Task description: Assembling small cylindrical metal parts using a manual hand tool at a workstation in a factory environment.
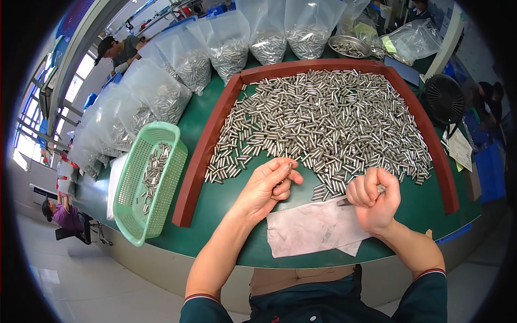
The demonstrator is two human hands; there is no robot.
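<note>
Green and broad, one table (215, 207) is filling the middle of the frame. Three reddish-brown bars (312, 65) are edging its surface at left, top and right, and between them one wide pile of metal pins (328, 118) is spreading across the upper middle, far too many to count. At least seven clear bags (307, 37), holding more pins, are lining up from the left side to the top; where they are overlapping, the exact number is not showing. One pale green basket (169, 183) is standing left of centre with a small batch of pins inside. One black fan (444, 98) is standing at upper right. At lower middle, one pale, smudged cloth (315, 229) is lying flat, its loose corner perhaps belonging to a second. One metal bowl (351, 55) is sitting at the top, right of centre.

Two hands are working at the pile's lower edge. The left hand (266, 185) is pinching what is seemingly one pin (291, 166) between thumb and fingertips. The right hand (371, 199) is curling closed over the cloth, gripping some small metal thing (381, 188), its kind hard to tell. Handling pins singly is probably the step in hand; the next move is calling for a steady, light pinch.
</note>
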